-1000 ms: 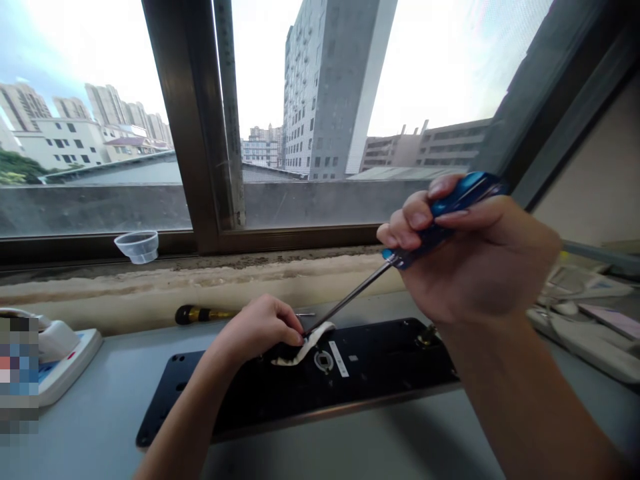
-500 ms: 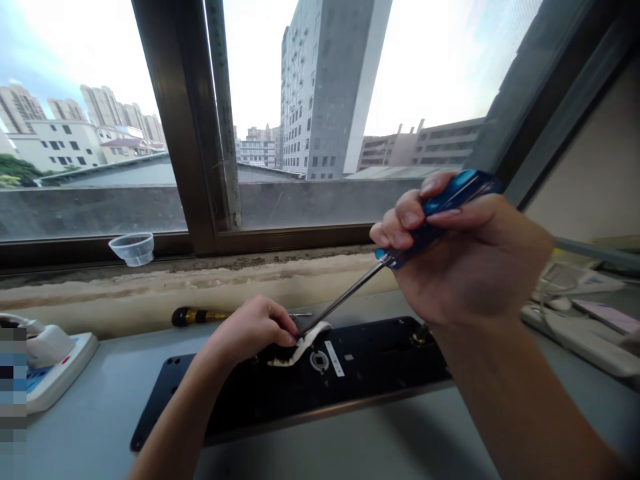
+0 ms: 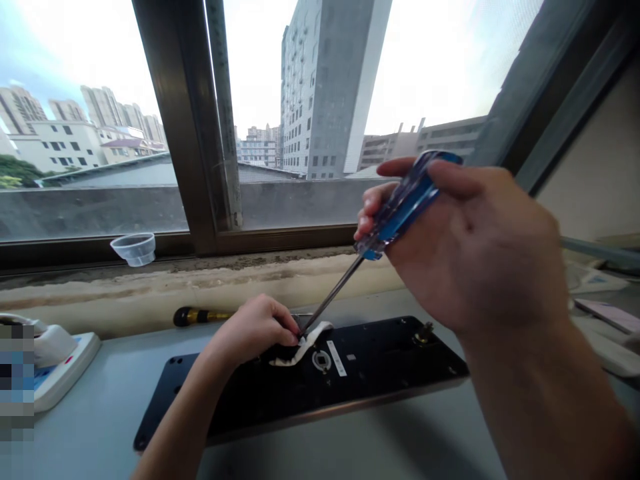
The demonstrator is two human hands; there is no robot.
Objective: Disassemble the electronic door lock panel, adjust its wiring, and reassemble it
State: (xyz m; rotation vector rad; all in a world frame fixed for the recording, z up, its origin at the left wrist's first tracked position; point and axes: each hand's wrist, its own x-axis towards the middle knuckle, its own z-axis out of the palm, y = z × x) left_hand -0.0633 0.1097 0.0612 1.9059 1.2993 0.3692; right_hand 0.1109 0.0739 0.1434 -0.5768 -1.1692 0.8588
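Right fingers [image 3: 369, 207] curl round my clear-blue screwdriver [image 3: 387, 228], long axis slanting tip down-left; left fingers [image 3: 283, 335] pinching something? Can't tell.

Screwdriver [image 3: 404, 210], clear and blue handle, grey shaft; panel [image 3: 385, 373], black, with white label [image 3: 337, 359] and grey ring [image 3: 315, 363]; ribbon [image 3: 309, 341], cream; second screwdriver [image 3: 203, 316], yellow handle banded black; counter [image 3: 100, 387], pale blue-grey; power strip [image 3: 60, 383], white and blue; cup [image 3: 137, 251], colourless.

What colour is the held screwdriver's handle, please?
The screwdriver handle is blue and clear, best shown in the head view.
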